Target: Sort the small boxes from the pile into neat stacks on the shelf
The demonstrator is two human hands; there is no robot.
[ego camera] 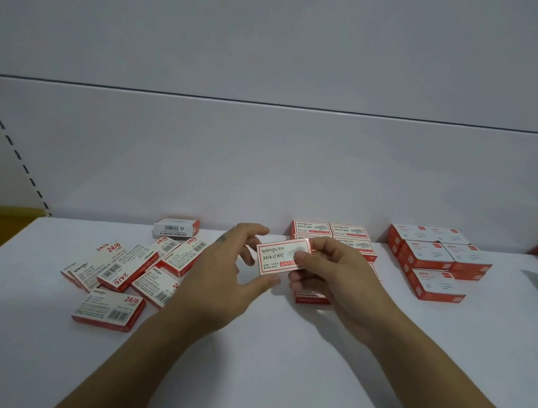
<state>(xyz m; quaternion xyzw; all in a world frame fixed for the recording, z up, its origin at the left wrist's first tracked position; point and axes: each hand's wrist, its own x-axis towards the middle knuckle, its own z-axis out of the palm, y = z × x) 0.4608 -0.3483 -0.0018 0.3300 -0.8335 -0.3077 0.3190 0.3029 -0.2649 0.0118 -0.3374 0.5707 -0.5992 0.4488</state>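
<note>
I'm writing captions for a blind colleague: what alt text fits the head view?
A right hand pinches a small red-and-white box above a white shelf, the left hand close at its left end. A loose pile of boxes lies to the left; neat stacks stand behind the hands and to the right.

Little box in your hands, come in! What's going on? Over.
Right hand pinches the held box, label up. Left hand open at its left end. Pile left, stacks behind on the shelf. Nothing in the way.
</note>
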